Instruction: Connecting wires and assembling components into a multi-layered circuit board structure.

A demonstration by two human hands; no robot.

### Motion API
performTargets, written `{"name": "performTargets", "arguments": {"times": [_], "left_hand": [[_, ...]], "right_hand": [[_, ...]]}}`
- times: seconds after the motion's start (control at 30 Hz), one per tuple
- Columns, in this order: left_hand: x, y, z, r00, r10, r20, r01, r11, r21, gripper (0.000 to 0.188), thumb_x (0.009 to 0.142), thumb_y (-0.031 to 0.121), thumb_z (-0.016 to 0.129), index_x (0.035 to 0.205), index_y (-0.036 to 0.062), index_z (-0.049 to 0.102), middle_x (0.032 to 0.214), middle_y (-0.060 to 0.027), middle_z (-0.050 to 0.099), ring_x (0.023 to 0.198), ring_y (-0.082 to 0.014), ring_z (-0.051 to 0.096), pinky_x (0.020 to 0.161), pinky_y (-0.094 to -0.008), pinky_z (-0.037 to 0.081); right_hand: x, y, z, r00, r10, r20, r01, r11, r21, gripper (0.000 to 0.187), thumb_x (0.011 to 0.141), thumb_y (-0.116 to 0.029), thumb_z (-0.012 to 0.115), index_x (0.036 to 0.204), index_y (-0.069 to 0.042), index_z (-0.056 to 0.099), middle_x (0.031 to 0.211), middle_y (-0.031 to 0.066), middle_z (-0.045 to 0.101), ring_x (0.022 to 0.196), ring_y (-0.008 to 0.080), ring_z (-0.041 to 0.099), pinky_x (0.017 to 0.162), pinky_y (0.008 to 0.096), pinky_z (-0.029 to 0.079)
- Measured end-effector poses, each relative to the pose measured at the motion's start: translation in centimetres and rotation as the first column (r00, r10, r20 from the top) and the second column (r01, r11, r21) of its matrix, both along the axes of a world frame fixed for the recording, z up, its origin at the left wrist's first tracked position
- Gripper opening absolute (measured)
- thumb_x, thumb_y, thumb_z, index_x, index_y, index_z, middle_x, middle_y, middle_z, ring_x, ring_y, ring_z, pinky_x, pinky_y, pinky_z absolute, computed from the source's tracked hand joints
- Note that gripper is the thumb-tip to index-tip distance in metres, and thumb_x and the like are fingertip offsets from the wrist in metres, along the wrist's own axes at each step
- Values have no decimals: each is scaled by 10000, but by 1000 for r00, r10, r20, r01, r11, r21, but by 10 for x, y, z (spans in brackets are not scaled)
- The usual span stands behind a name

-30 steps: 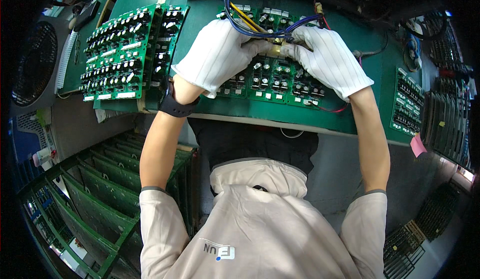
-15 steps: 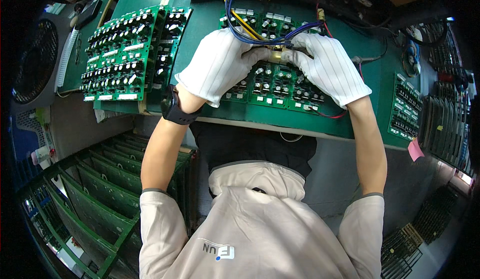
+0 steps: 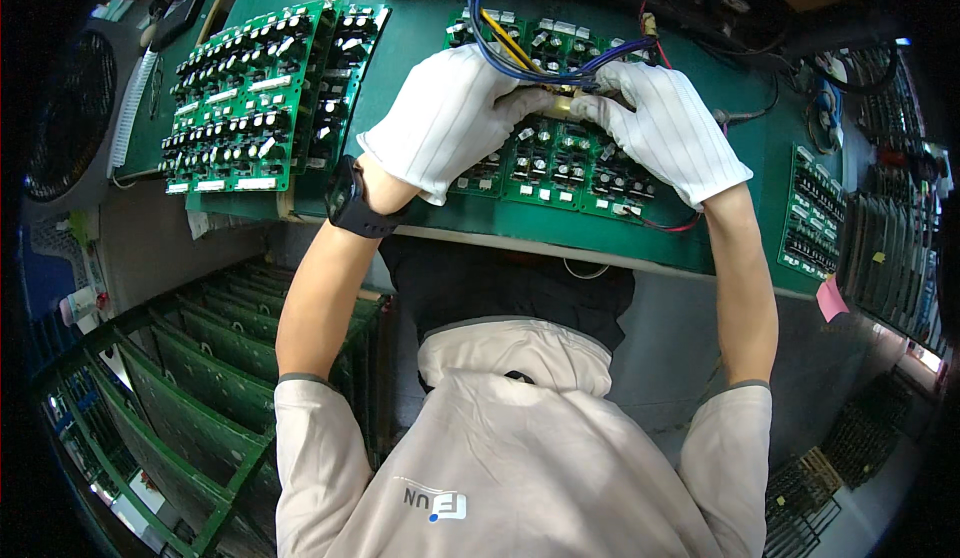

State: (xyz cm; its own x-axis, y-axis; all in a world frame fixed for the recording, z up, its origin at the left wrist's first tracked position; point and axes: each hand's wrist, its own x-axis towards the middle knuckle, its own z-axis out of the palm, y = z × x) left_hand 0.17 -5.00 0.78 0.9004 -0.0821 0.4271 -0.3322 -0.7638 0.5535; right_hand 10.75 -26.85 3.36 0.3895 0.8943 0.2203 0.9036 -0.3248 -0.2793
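My left hand (image 3: 447, 118), in a white striped glove, pinches one end of a pale yellow wire connector (image 3: 563, 106). At its other end, the gloved fingers of my right hand (image 3: 668, 123) are closed on the same connector. A bundle of blue and yellow wires (image 3: 500, 61) arches over both hands' fingertips. Directly beneath lies a green circuit board panel (image 3: 545, 170) crowded with capacitors and white sockets; my hands cover its middle. Whether the connector is seated on a board socket is hidden by my fingers.
Populated circuit boards (image 3: 235, 108) lie at the left of the green bench (image 3: 500, 226), and another board (image 3: 812, 208) lies at the right. A fan (image 3: 70, 113) stands far left. Below is a green slotted rack (image 3: 200, 388). A soldering-iron-like tool (image 3: 738, 116) lies beyond my right hand.
Both hands stay closed on the connector, with only a slight shift of the fingers. The whole view has moved a little.
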Motion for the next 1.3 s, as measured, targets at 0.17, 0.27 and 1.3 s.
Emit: {"name": "performTargets", "arguments": {"times": [0.17, 0.27, 1.3], "left_hand": [[-2, -1, 0, 1000, 7, -25, -5, 997, 72, 195, 891, 254, 707, 980, 83, 737, 834, -143, 703, 783, -345, 681, 675, -424, 550], [-2, -1, 4, 999, -10, -48, 17, 991, 132, 206, 902, 218, 727, 1043, 70, 751, 932, -153, 733, 818, -351, 698, 692, -381, 561], [2, 6, 11, 997, 10, -73, 5, 981, 191, 260, 876, 305, 740, 1013, 83, 748, 868, -156, 723, 788, -347, 692, 682, -409, 556]], "right_hand": [[-1, 0, -6, 996, -60, -72, 63, 997, 53, 257, 879, -265, 712, 955, -21, 685, 903, 163, 668, 820, 357, 643, 734, 448, 512], [-5, 2, -4, 992, -93, -88, 97, 994, 50, 255, 877, -269, 719, 952, -28, 685, 849, 169, 665, 780, 369, 639, 704, 455, 511], [-9, 2, 9, 980, -150, -127, 152, 988, 3, 290, 868, -313, 719, 922, -29, 740, 869, 177, 698, 812, 377, 665, 729, 440, 527]]}}
